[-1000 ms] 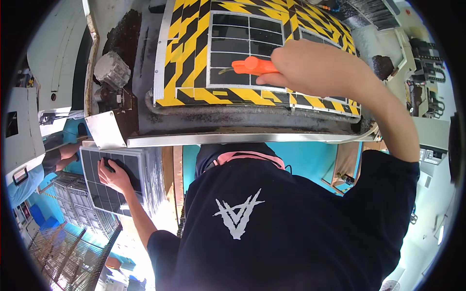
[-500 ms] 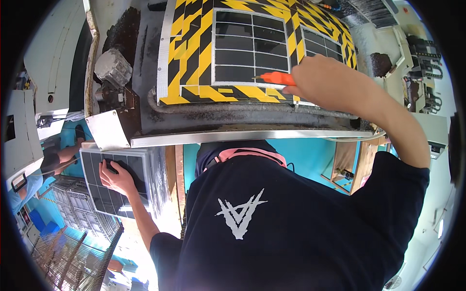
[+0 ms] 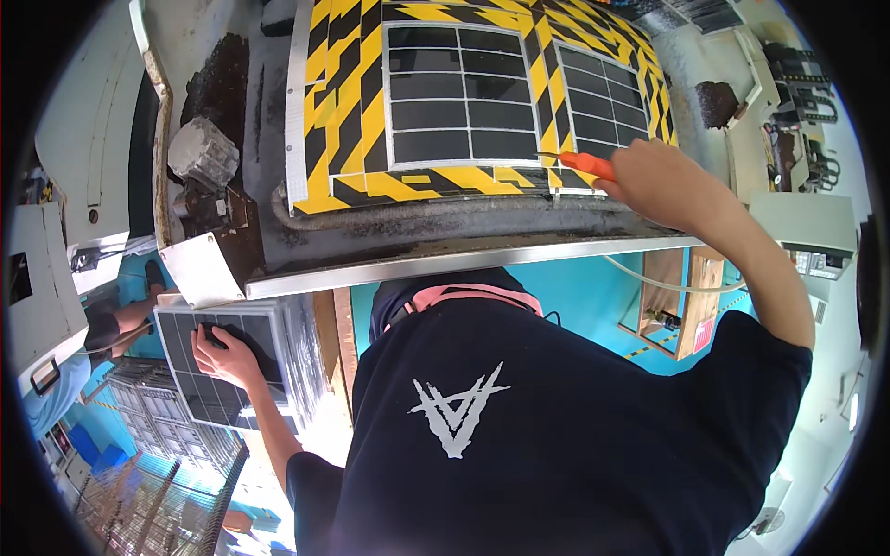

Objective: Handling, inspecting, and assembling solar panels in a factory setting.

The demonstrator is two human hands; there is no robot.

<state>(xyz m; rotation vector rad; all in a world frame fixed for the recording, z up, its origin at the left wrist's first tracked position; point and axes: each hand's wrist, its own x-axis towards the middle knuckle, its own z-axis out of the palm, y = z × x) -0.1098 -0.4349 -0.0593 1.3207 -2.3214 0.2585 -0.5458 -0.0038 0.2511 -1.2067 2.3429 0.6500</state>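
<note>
My right hand (image 3: 658, 185) is closed round an orange-handled tool (image 3: 589, 167) with a thin pointed tip; its exact kind is unclear. The tip is at the lower right corner of a dark, white-gridded panel (image 3: 429, 113), over the yellow-and-black striped tape (image 3: 348, 139). A second gridded panel (image 3: 584, 88) lies to the right. Off to the left, my left hand (image 3: 230, 360) rests on the top dark panel (image 3: 185, 385) of a stack, fingers spread. Between its thumb and fingers is a dark patch; I cannot tell whether it is shadow or an object.
A metal front edge (image 3: 464, 263) runs between me and the machine bed. A crusted motor-like block (image 3: 203, 151) and a white plate (image 3: 206, 269) stand at its left. A wooden stand (image 3: 700, 296) is at right. Another person's leg (image 3: 134, 315) shows at far left.
My right hand has moved right with the orange tool, from the panel's lower middle to its lower right corner. The view has shifted slightly. My left hand stays on the stack.
</note>
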